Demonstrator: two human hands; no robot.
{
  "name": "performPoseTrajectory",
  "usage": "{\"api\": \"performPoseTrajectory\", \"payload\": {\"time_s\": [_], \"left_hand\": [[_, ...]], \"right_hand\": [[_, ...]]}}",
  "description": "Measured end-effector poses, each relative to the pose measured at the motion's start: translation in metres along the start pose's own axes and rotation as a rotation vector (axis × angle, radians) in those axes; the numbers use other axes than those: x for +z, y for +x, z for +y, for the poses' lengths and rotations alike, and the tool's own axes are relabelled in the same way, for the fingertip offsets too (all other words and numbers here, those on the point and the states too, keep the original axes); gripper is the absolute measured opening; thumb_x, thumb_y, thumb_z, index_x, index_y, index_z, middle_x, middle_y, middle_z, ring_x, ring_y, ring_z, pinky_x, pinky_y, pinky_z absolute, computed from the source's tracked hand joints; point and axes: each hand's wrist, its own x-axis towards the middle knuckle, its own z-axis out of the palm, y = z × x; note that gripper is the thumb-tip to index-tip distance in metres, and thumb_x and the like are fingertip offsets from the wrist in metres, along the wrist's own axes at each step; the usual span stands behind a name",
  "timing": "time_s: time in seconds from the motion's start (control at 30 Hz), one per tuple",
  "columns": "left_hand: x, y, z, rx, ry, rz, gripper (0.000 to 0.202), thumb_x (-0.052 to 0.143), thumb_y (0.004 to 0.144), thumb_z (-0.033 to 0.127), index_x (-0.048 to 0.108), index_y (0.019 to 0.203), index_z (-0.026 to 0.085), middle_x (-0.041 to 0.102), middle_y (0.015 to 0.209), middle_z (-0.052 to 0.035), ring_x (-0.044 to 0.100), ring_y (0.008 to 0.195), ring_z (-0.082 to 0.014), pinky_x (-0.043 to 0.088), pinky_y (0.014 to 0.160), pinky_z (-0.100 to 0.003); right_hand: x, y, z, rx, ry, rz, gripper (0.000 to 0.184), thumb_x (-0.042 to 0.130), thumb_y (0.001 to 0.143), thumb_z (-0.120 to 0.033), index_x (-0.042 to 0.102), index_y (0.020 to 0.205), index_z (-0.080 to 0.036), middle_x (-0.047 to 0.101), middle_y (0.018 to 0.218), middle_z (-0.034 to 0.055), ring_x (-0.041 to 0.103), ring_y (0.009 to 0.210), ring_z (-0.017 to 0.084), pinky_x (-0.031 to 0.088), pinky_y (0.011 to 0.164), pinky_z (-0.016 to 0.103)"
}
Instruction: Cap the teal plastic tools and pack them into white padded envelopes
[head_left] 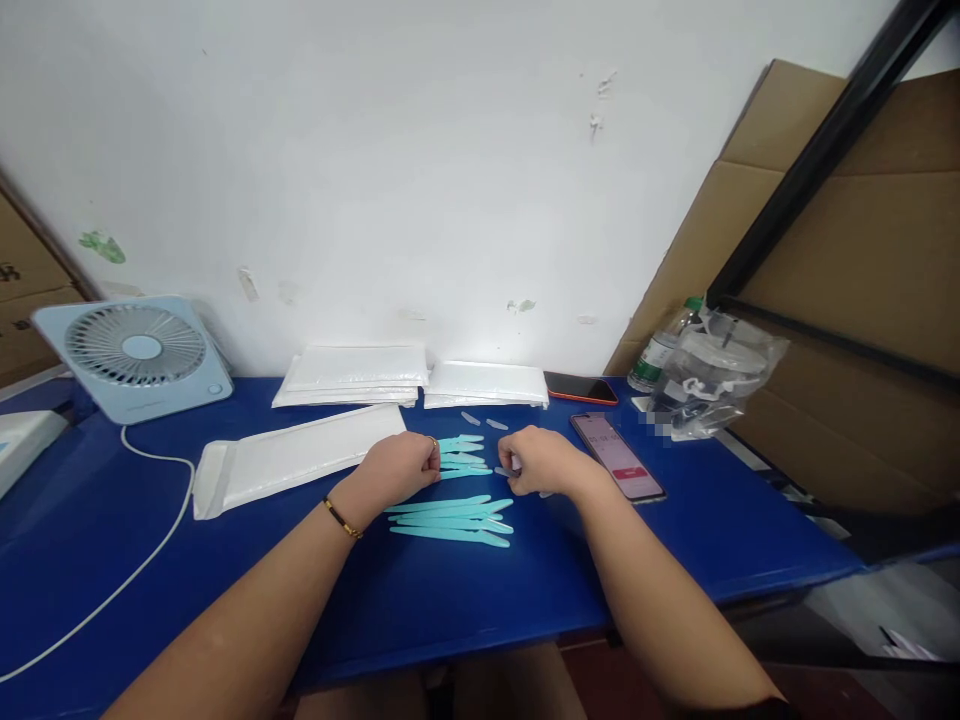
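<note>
My left hand [401, 468] rests on the blue table [465, 590] with its fingers curled, touching a small pile of turquoise strips [461, 456]. My right hand [541, 461] is curled too and pinches a small pale piece [504, 472] close to that pile. A second bunch of longer turquoise strips [454, 520] lies just in front of both hands. Two small clear pieces [484, 421] lie behind the hands.
A white padded envelope [292, 457] lies to the left; two stacks of them [420, 380] sit by the wall. A small fan [135, 352] with a white cable [142, 560] stands far left. Two phones [616, 455] [581, 387] and a bagged bottle [701, 370] lie right.
</note>
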Motion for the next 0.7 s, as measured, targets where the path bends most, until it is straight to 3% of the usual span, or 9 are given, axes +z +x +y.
{"api": "performPoseTrajectory", "payload": {"time_s": [0.1, 0.3, 0.7], "left_hand": [[-0.0018, -0.0012, 0.0012, 0.010, 0.021, 0.000, 0.006, 0.058, 0.072, 0.025, 0.063, 0.071, 0.023, 0.067, 0.074, 0.0013, 0.057, 0.068, -0.0158, 0.032, 0.052, -0.024], [-0.0060, -0.0029, 0.0028, 0.013, 0.044, 0.001, 0.005, 0.059, 0.069, 0.024, 0.064, 0.071, 0.024, 0.068, 0.075, 0.0021, 0.058, 0.069, -0.0161, 0.032, 0.052, -0.024], [-0.0092, -0.0032, -0.0039, 0.042, 0.051, 0.056, 0.009, 0.054, 0.072, 0.022, 0.062, 0.071, 0.024, 0.066, 0.071, 0.0030, 0.055, 0.067, -0.0143, 0.030, 0.053, -0.024]], "right_hand": [[0.0042, 0.0039, 0.0024, -0.015, 0.003, 0.008, 0.026, 0.066, 0.060, -0.026, 0.065, 0.086, -0.025, 0.067, 0.085, 0.0011, 0.059, 0.070, 0.017, 0.031, 0.051, 0.022], [0.0048, 0.0085, 0.0028, -0.034, 0.053, 0.059, 0.013, 0.061, 0.063, -0.020, 0.067, 0.075, -0.023, 0.068, 0.079, 0.0004, 0.060, 0.073, 0.016, 0.032, 0.053, 0.022], [-0.0003, 0.0032, 0.0001, -0.080, 0.064, 0.091, 0.012, 0.059, 0.063, -0.019, 0.065, 0.072, -0.023, 0.068, 0.077, -0.0014, 0.058, 0.069, 0.014, 0.028, 0.051, 0.022]]}}
